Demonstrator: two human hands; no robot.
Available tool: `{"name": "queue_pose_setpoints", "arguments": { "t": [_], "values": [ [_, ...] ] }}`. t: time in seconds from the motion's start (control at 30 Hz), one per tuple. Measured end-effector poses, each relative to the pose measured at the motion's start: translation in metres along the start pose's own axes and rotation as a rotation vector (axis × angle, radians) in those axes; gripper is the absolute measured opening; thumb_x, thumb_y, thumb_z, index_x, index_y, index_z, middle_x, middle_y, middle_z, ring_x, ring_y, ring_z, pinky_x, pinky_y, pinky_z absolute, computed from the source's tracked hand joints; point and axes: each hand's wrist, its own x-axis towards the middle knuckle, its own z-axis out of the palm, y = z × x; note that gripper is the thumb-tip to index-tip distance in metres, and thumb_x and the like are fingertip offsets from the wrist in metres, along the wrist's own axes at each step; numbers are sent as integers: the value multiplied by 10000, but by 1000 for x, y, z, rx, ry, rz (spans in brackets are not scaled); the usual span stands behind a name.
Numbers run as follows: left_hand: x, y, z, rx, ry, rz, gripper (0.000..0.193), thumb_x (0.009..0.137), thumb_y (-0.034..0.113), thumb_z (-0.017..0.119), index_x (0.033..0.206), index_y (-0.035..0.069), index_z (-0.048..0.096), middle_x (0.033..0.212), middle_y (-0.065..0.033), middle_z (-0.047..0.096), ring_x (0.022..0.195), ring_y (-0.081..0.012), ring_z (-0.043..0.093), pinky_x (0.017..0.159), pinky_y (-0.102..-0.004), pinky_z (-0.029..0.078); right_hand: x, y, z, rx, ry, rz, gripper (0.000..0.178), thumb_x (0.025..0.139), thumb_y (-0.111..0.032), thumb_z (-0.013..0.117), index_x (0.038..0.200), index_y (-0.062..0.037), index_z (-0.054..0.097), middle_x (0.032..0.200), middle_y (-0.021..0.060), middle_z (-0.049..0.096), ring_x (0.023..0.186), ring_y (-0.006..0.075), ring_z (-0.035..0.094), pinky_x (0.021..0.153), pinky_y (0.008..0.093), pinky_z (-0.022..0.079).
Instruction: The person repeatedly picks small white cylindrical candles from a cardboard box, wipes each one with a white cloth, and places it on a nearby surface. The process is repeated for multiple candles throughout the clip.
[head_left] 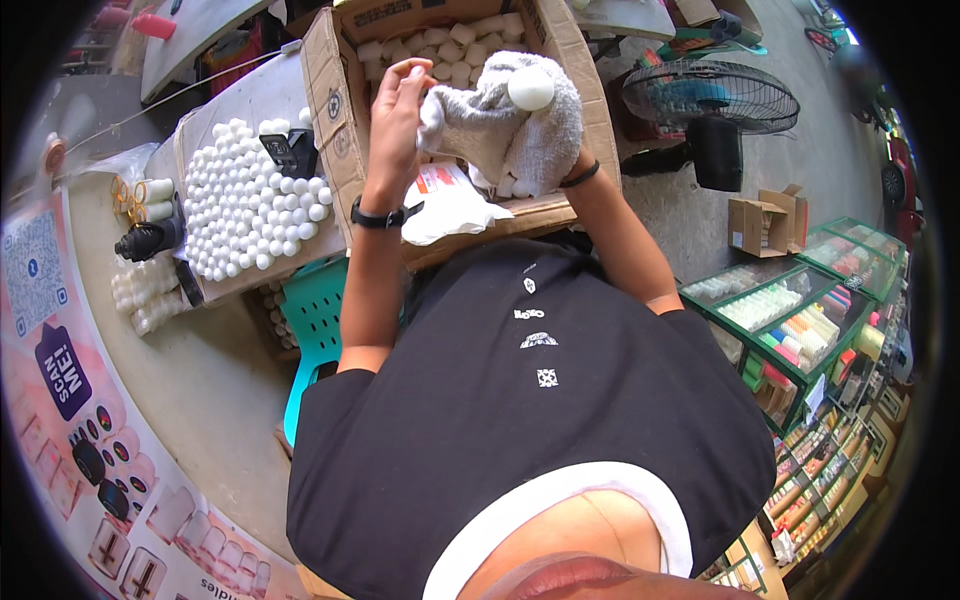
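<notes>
A smooth white ball (531,89) rests against a rumpled grey cloth (547,138), toward its 1 o'clock edge. The cloth hangs bunched at 12 o'clock in view.

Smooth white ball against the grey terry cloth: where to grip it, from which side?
Probably best pinched across opposite sides of the smooth white ball at its widest, fingertips coming from above. It's round, without a handle or edge to hook, and its upper face is exposed, while the grey terry cloth shows all around it.

Before you stands the carton (333,130); left of it, balls (250,200) lie on the table (240,95); right, the fan (715,148).
</notes>
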Motion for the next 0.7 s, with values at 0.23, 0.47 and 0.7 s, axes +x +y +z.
{"name": "queue_pose_setpoints", "arguments": {
  "t": [0.23,0.47,0.7],
  "values": [
    [-33,41,28,942,-355,601,595,663,399,786,1185,175,607,1189,-71,499,1164,-261,379,942,-385,382,-9,2,18,-9,-20,171,463,901,-296,566,1287,-81,428,1188,77,535,1063,185,546,898,319,475],
    [-31,23,33,807,-258,699,483,704,298,772,1088,43,629,1109,-74,613,1133,-247,488,983,-365,362,-16,-11,52,233,197,296,425,907,-271,563,1258,-82,417,1063,77,552,900,183,602,720,302,561],
    [-50,30,35,588,-233,510,471,693,149,809,1079,-20,597,1015,-91,633,971,-149,575,876,-279,433,-18,-31,71,-143,215,200,490,823,-212,682,1207,-23,445,1032,95,560,873,161,597,692,289,558]
  ]
}}
